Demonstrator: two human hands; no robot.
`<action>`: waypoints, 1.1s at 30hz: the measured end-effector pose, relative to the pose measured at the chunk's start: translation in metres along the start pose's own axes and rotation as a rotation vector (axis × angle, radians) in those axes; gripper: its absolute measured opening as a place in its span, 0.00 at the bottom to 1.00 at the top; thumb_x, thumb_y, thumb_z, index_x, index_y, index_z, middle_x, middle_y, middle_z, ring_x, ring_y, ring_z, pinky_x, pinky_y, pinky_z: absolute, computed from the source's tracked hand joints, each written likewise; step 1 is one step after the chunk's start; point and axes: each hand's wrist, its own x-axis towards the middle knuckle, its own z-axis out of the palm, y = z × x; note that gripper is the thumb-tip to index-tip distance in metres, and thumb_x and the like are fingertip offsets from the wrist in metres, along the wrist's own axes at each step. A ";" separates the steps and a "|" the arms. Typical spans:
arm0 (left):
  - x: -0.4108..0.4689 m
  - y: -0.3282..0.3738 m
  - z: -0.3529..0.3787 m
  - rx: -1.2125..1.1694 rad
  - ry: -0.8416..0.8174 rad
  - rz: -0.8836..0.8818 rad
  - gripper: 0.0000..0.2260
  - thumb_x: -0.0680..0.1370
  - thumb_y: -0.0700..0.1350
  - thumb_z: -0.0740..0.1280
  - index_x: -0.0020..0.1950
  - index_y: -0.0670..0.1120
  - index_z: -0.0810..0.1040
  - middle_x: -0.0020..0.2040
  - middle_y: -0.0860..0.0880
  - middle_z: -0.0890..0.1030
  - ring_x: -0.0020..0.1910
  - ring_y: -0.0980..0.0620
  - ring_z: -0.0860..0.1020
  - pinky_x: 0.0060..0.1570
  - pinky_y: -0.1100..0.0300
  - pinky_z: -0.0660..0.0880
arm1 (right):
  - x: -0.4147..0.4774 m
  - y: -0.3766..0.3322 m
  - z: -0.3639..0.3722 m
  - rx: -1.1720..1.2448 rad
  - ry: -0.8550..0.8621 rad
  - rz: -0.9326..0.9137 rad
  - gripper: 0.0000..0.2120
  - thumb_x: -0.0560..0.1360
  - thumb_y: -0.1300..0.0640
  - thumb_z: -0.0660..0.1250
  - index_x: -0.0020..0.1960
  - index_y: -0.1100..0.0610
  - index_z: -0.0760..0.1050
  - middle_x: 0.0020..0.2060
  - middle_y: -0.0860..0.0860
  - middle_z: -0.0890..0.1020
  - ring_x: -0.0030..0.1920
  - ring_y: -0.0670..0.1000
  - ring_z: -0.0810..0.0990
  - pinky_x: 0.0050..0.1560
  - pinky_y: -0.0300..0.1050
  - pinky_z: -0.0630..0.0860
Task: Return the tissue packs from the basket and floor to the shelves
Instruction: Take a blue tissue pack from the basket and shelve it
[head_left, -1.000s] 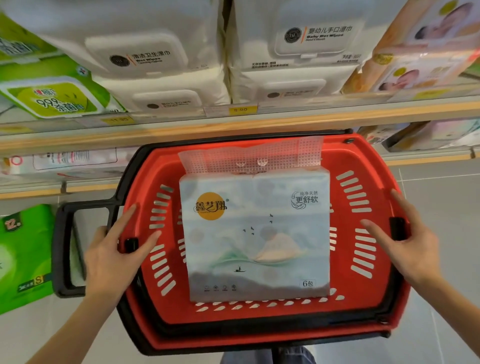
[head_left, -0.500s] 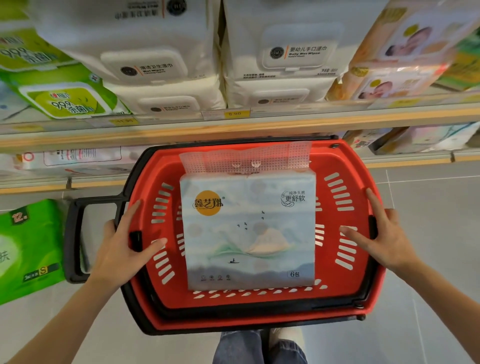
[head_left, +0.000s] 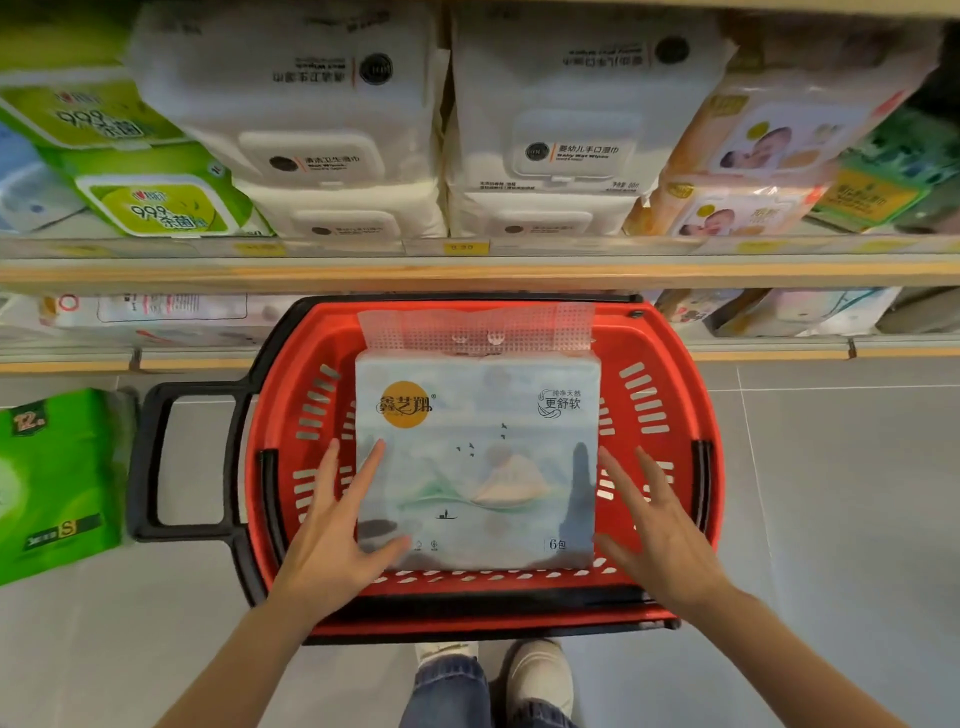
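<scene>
Both hands closing in on the tissue pack in the basket, shelves just beyond the fingertips.

The shelves (head_left: 467, 273) run well beyond the fingers, stocked with white wipe packs (head_left: 343, 156); nearer, the red basket (head_left: 670, 415) surrounds both hands, and a green pack (head_left: 57, 483) lies on the floor (head_left: 831, 519), well out to the left. Between the two hands lies the pale tissue pack (head_left: 478, 462), flat in the basket. The left hand (head_left: 332, 525) has its fingers spread wide, tips seemingly touching the pack's left edge, though blur makes contact uncertain; the right hand (head_left: 654, 530) is equally spread, just beside the right edge, holding nothing. The lift should go best with both palms pressing the short sides evenly, since the soft wrapper would sag under a one-sided pinch.
</scene>
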 end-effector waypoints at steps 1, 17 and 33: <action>0.002 0.000 0.006 -0.014 0.000 -0.001 0.42 0.69 0.55 0.72 0.69 0.70 0.44 0.77 0.52 0.40 0.69 0.64 0.43 0.64 0.56 0.65 | 0.003 -0.004 0.004 0.049 -0.058 -0.037 0.44 0.70 0.46 0.69 0.71 0.34 0.39 0.75 0.57 0.51 0.73 0.60 0.58 0.64 0.56 0.69; 0.043 -0.029 0.025 -0.136 -0.114 -0.036 0.51 0.61 0.60 0.74 0.66 0.74 0.36 0.72 0.62 0.51 0.71 0.61 0.52 0.73 0.52 0.57 | 0.048 -0.006 0.049 0.358 -0.040 -0.161 0.42 0.68 0.34 0.61 0.72 0.36 0.38 0.76 0.49 0.51 0.72 0.44 0.56 0.68 0.39 0.54; -0.009 0.039 -0.060 -0.126 -0.017 0.065 0.54 0.63 0.50 0.78 0.68 0.73 0.39 0.74 0.59 0.57 0.73 0.59 0.56 0.69 0.52 0.64 | -0.006 -0.055 -0.043 0.369 0.021 -0.218 0.44 0.67 0.34 0.61 0.72 0.36 0.35 0.74 0.52 0.57 0.69 0.51 0.63 0.65 0.42 0.62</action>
